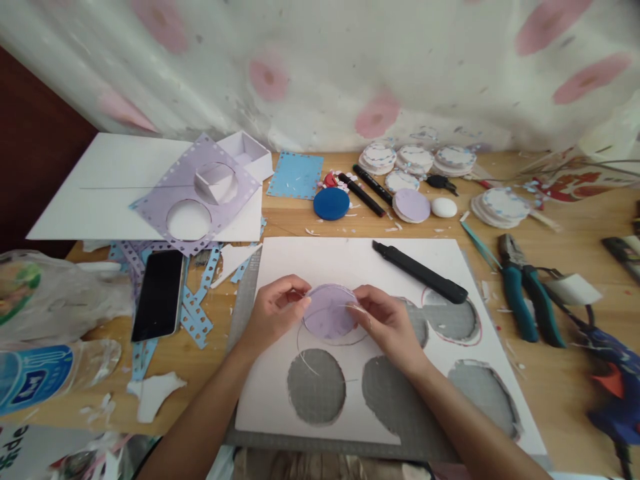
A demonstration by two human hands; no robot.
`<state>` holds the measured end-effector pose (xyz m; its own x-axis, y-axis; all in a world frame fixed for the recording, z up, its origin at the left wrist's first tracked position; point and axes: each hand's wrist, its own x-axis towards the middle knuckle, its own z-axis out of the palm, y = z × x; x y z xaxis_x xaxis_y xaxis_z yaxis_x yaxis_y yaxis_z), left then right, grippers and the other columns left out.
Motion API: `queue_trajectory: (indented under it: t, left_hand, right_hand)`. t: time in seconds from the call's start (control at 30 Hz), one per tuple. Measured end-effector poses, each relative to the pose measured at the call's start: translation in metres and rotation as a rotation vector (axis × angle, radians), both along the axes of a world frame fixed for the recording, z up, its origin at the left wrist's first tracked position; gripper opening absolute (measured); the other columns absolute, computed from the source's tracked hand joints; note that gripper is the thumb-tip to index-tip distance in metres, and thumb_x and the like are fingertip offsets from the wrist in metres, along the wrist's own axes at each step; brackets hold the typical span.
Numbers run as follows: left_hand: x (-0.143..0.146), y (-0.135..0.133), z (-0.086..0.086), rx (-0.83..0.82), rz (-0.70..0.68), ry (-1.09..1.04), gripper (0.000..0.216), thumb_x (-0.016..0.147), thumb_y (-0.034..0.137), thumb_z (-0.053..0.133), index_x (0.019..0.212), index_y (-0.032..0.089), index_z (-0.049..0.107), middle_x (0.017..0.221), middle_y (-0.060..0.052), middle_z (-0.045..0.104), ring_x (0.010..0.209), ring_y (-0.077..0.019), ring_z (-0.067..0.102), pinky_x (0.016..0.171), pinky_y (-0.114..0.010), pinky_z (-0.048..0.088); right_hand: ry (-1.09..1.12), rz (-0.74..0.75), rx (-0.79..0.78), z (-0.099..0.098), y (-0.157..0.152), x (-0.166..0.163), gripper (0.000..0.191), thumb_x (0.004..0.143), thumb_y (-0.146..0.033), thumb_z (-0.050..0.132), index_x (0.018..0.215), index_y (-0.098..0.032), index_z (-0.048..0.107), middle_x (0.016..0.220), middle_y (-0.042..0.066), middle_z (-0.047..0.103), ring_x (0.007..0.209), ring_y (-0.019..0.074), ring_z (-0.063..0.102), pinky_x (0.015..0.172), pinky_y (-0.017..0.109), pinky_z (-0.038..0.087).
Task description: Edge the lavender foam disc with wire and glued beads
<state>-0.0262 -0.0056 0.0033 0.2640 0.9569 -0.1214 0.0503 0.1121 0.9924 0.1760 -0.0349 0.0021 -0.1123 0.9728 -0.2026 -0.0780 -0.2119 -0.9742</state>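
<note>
wooden desk (pixel 575 373) bearing one white foam sheet (pixel 325 260), five round holes (pixel 317 387) cut; left hand (pixel 273 310), right hand (pixel 385 320) each pinching, fingers curled, one lilac paper disc (pixel 327 312) at sheet's middle.

The white sheet (pixel 310 257) leaves me bare room far left; a black cutter (pixel 420 270) bars its far right, pliers (pixel 513 293) seemingly just beyond.

Single head-worn view, looking forward and down, close over the wooden table (pixel 560 373), wall behind
</note>
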Motion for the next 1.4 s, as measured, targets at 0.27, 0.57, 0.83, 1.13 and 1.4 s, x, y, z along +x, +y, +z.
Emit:
queue_trajectory:
  t: [0.27,0.57,0.83,1.13,1.4]
  left_hand:
    - [-0.001,0.000,-0.003,-0.028,-0.002,-0.015,0.015,0.077,0.030,0.065,0.079,0.015,0.064,0.073,-0.002,0.059,0.070,-0.0137,0.054,0.065,-0.023,0.043]
    - [-0.001,0.002,-0.006,-0.064,0.024,-0.010,0.013,0.075,0.029,0.066,0.075,0.016,0.065,0.072,-0.001,0.060,0.070,-0.0137,0.053,0.066,-0.023,0.042]
    - [0.002,0.004,0.000,-0.292,-0.258,-0.480,0.063,0.064,0.056,0.073,0.114,0.019,0.063,0.120,-0.014,0.061,0.114,-0.0323,0.054,0.087,-0.038,0.046]
    - [0.007,0.004,-0.004,-0.245,-0.305,-0.569,0.076,0.054,0.038,0.087,0.121,0.022,0.057,0.135,-0.015,0.053,0.124,-0.0331,0.049,0.097,-0.041,0.041]
    - [0.007,0.004,-0.003,-0.332,-0.247,-0.556,0.068,0.062,0.042,0.082,0.121,0.019,0.057,0.128,-0.017,0.058,0.115,-0.0317,0.056,0.093,-0.039,0.044]
  right_hand:
    - [-0.018,0.006,0.030,0.001,0.000,0.000,0.030,0.076,-0.049,0.068,0.076,-0.020,0.061,0.065,0.000,0.055,0.058,0.0121,0.047,0.053,0.025,0.042]
    - [0.018,-0.003,-0.023,-0.002,0.000,0.001,0.027,0.075,-0.046,0.070,0.075,-0.020,0.061,0.065,0.000,0.055,0.059,0.0125,0.048,0.054,0.025,0.042]
    - [0.350,0.012,-0.298,-0.009,-0.003,0.006,0.024,0.074,-0.041,0.073,0.074,-0.019,0.062,0.065,-0.002,0.053,0.057,0.0098,0.047,0.053,0.022,0.039]
    - [0.104,-0.146,0.012,-0.005,-0.005,0.003,0.020,0.087,-0.040,0.055,0.091,-0.021,0.059,0.078,0.001,0.055,0.067,0.0139,0.052,0.065,0.029,0.045]
    - [-0.556,0.013,0.998,0.005,-0.017,0.008,0.023,0.082,-0.015,0.060,0.104,-0.021,0.061,0.098,0.007,0.059,0.092,0.0218,0.054,0.080,0.040,0.043]
